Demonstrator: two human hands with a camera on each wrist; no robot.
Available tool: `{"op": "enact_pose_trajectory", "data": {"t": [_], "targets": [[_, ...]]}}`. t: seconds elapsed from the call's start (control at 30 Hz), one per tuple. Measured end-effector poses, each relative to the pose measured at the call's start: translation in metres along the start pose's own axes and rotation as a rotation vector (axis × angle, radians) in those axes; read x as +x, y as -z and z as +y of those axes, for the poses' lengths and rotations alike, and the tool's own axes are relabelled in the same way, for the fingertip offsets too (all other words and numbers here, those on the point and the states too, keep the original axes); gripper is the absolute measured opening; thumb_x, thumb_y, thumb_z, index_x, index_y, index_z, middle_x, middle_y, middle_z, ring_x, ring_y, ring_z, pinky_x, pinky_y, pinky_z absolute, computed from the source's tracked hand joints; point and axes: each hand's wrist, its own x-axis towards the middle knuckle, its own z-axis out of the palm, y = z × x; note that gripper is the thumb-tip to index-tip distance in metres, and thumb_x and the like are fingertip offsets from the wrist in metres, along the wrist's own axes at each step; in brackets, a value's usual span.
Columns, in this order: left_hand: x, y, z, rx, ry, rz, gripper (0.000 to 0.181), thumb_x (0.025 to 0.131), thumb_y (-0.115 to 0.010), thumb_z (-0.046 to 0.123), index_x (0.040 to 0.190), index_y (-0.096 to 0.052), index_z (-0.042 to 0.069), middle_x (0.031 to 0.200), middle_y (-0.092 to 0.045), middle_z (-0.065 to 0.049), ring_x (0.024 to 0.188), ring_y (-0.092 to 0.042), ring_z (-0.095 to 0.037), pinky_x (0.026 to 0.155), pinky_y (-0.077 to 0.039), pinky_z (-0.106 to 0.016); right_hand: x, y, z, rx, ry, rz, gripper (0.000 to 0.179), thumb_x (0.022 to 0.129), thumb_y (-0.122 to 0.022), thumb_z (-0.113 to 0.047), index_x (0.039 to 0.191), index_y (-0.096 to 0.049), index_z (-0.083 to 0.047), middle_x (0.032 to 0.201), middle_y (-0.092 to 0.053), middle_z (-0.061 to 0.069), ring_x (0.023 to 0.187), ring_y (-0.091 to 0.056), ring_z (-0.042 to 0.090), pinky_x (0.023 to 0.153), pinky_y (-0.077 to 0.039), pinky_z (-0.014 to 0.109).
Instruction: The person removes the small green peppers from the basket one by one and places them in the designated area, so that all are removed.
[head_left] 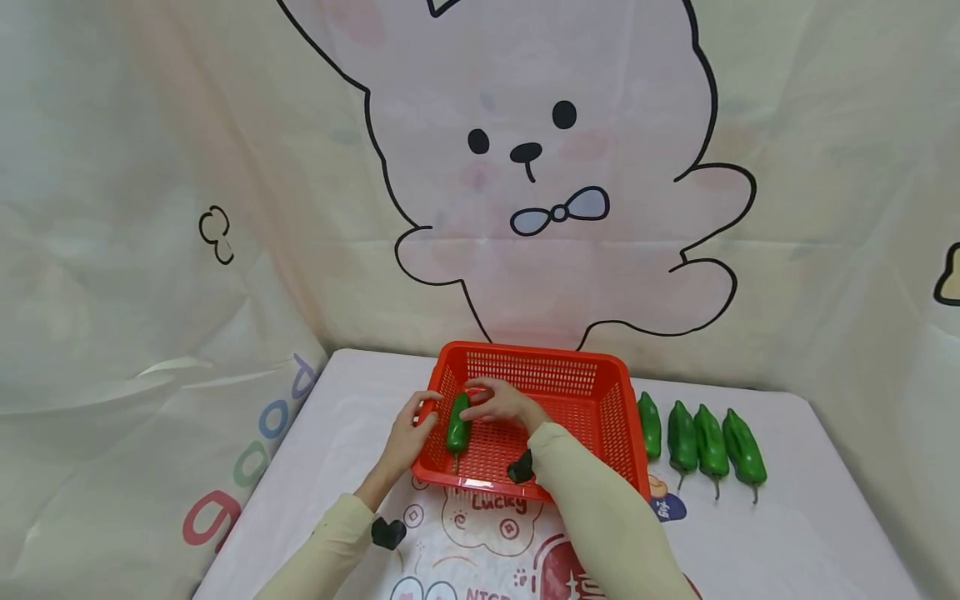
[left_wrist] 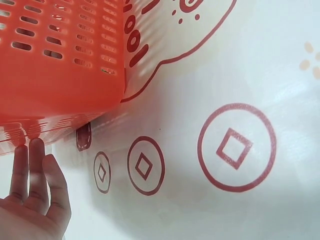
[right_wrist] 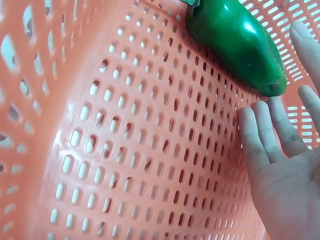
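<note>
A red plastic basket (head_left: 525, 367) with slotted walls stands on the table. One green pepper (head_left: 458, 423) lies inside it by the left wall, stem toward the front. My right hand (head_left: 498, 403) reaches into the basket, just right of this pepper. In the right wrist view the fingers (right_wrist: 257, 132) extend loosely near the pepper's tip (right_wrist: 272, 87), and the palm holds nothing. At the basket's left side is my left hand (head_left: 407, 432), its fingers (left_wrist: 37, 172) fairly straight against the outer wall (left_wrist: 60, 95). How its thumb meets the rim is hard to make out.
Several green peppers (head_left: 710, 442) lie in a row on the table right of the basket, stems toward the front. A printed white cloth (head_left: 420, 550) covers the tabletop. Behind stands a curtain (head_left: 817, 208) with a cartoon animal; more curtain hangs on the left.
</note>
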Motion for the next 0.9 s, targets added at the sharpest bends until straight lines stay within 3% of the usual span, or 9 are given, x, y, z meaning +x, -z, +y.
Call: {"op": "enact_pose_trajectory", "data": {"t": [0.37,0.9], "targets": [[-0.0006,0.0005,0.0006,-0.001,0.004,-0.014,0.031,0.102,-0.051,0.0,0.134,-0.051,-0.002,0.123,-0.051,-0.037,0.099,-0.059,-0.059,0.076,-0.054,-0.064,-0.0019,-0.0057,-0.0046,0.005,-0.043,-0.007,0.066,0.09,-0.078,-0.009,0.149,-0.048,-0.005,0.142,-0.049,0.024,0.121,-0.055,0.033,0.098,-0.05,0.047],[-0.002,-0.0004,0.0018,0.014,0.0,-0.006,0.032,0.102,-0.051,-0.001,0.133,-0.052,-0.002,0.123,-0.052,-0.035,0.099,-0.059,-0.057,0.073,-0.057,-0.059,-0.0006,-0.0051,-0.0053,0.008,-0.065,-0.037,0.069,0.089,-0.078,-0.009,0.15,-0.045,-0.002,0.144,-0.047,0.021,0.119,-0.056,0.03,0.097,-0.052,0.046]]}}
